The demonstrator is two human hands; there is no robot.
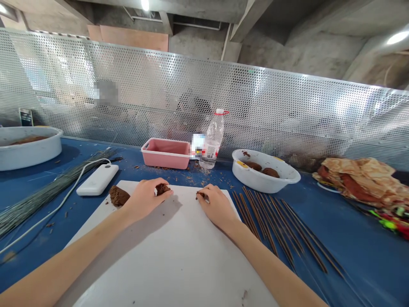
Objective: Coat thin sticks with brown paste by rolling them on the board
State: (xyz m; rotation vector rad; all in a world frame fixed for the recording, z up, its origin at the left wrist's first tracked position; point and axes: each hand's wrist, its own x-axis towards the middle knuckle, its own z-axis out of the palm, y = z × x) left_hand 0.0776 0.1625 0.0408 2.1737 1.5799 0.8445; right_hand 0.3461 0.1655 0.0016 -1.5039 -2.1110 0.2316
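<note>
From here, the left hand (145, 200) curls shut around a lumpy brown paste ball (162, 189), half hidden; the right hand (217, 207) pinches a tiny brown crumb (200, 195) over the white plastic board (169, 260) on the blue table (358, 264).

Behind the long blue-topped workbench (367, 264) stood a tall screen of perforated silver metal (255, 102), and over it I could see bare grey concrete beams (262, 17), a pale orange wooden panel (128, 38) and a bright white ceiling lamp (398, 37).

The left hand (145, 200) holds a brown lump (162, 189), the right hand (217, 207) a smaller bit (200, 194).
</note>
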